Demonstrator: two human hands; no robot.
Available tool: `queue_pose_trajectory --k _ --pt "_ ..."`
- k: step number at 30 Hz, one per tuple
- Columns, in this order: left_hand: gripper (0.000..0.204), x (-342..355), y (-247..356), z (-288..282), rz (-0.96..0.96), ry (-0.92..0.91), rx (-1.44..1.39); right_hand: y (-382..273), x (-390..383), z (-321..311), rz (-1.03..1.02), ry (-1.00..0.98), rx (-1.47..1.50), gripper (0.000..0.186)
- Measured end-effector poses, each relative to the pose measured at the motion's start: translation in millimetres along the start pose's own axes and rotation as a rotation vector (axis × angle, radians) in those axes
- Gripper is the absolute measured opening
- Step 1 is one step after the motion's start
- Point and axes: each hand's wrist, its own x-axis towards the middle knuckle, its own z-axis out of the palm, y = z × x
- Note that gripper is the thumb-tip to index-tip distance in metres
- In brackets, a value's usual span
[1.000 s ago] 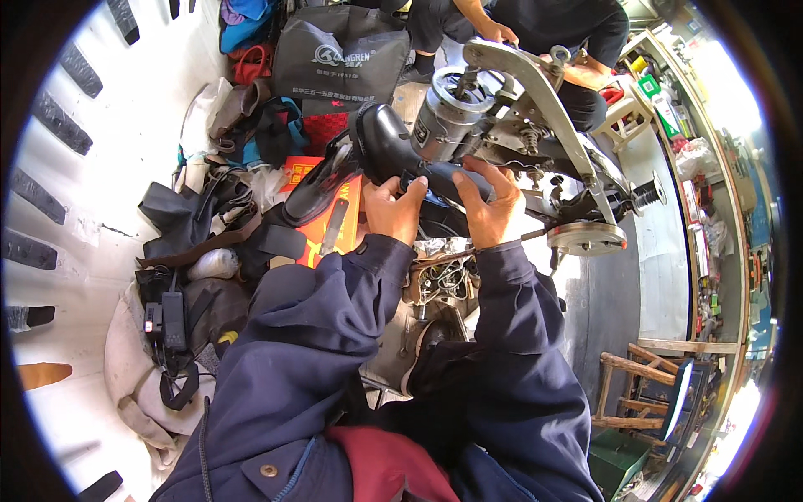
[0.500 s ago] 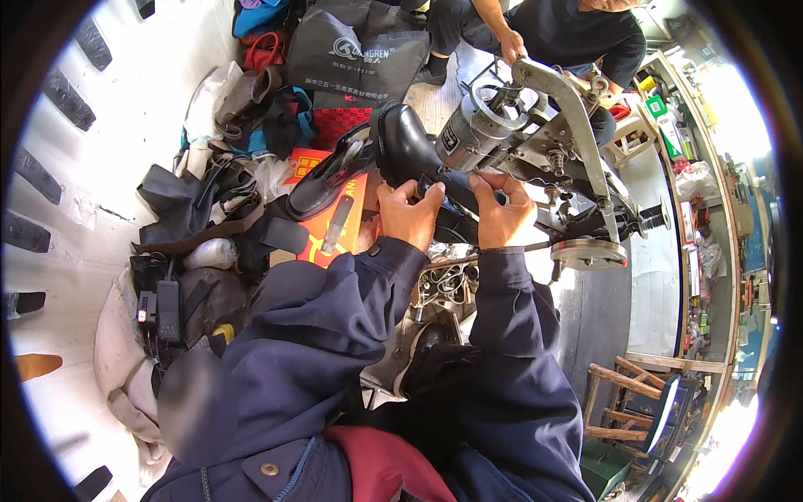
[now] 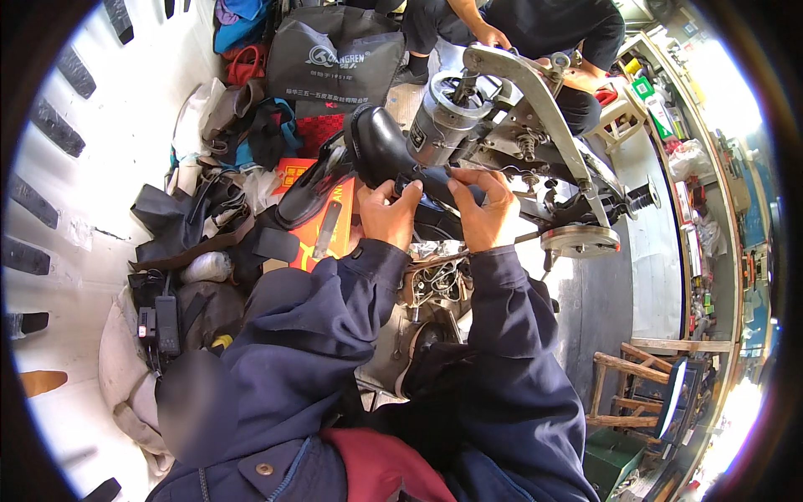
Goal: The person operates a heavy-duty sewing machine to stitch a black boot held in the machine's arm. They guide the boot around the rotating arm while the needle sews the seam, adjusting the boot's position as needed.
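Note:
A black leather boot (image 3: 381, 144) lies tilted under the head of a metal sewing machine (image 3: 449, 121), its toe up and to the left. Pinched at the near side of the boot's upper, my left hand (image 3: 387, 217) has thumb and forefinger together. My right hand (image 3: 487, 211) grips the dark upper further right, close below the machine's cylinder, fingers bent over the edge. The stitching point is hidden behind the cylinder and my fingers. A second black shoe (image 3: 308, 191) rests on an orange box (image 3: 339, 205) to the left.
A handwheel (image 3: 580, 241) juts out right of my hands. Across the machine, another person's hand (image 3: 491, 35) is by its arm. Leather scraps (image 3: 171, 213) and bags pile up at left. A wooden stool (image 3: 636, 393) and crowded shelves (image 3: 698, 209) stand at right.
The whole view has shifted a little, so the machine, boot and hands appear further left. Both my hands keep their hold on the boot.

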Motion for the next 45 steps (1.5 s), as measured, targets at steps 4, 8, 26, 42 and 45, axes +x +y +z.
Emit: queue_pose_trajectory --k 4,8,26,42,45 --pt "0.023 -2 3 1 0.006 -0.024 -0.086 26 -13 -53 0.088 -0.148 -0.044 0.019" --pt "0.023 -1 1 -1 0.018 0.000 -0.005 75 -40 -127 0.566 -0.307 -0.070 0.026" --pt "0.025 0 -1 -1 0.104 0.000 0.051 141 -60 -150 0.534 0.049 -0.179 0.018" --pt "0.014 -1 5 -2 0.022 -0.064 -0.043 237 -101 -164 1.037 -0.137 -0.095 0.025" --pt "0.023 -2 5 0 0.104 -0.056 -0.065 180 -90 -135 0.819 -0.205 0.151 0.021"
